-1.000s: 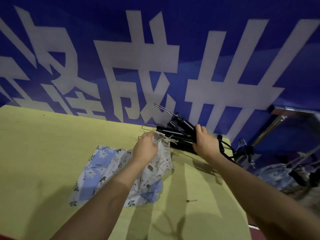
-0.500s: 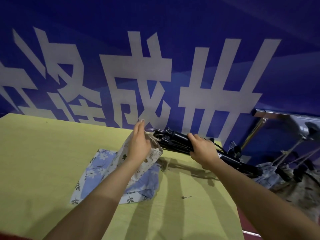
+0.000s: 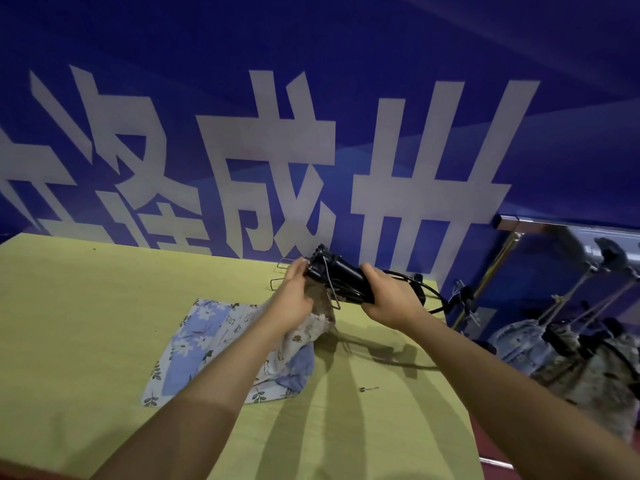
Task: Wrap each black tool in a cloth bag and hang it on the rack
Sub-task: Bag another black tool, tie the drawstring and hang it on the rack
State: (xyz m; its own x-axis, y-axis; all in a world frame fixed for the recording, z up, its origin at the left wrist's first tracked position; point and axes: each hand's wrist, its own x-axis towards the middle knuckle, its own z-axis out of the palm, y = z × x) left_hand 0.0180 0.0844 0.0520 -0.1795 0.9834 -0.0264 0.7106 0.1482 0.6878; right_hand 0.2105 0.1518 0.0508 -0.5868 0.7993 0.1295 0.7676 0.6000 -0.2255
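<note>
While right hand [image 3: 388,299] clamps black tool [image 3: 341,277], long axis leftward toward left hand [image 3: 294,299] gripping cloth bag [image 3: 311,332].

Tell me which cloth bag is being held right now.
The pale patterned bag gripped by the left hand, lifted beside the black tool. The blue floral bags lie flat on the table, untouched.

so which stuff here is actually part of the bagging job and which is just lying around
In the job:
- black tool, gripped by the right hand
- cloth bag, held by the left hand
- rack at right, with filled bags on it

Lying about:
- blue floral cloths on the table
- small metal bit
- blue banner
</note>
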